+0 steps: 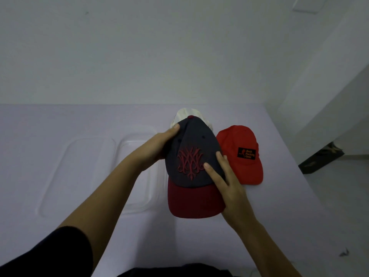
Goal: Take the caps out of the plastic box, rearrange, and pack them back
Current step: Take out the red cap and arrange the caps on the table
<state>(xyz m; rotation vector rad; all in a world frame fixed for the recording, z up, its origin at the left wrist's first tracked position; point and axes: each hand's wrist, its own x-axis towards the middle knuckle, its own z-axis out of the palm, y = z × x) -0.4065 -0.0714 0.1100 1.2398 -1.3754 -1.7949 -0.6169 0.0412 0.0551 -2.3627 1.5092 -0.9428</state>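
The left hand grips the grey maroon-brimmed cap at 9 o'clock; the right hand lays straight fingers on its crown. A red cap lies at 3 o'clock.

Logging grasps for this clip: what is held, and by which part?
The dark cap: the left hand grips the crown's left side, thumb on top; the right hand lays straight fingers on its front, above the brim.
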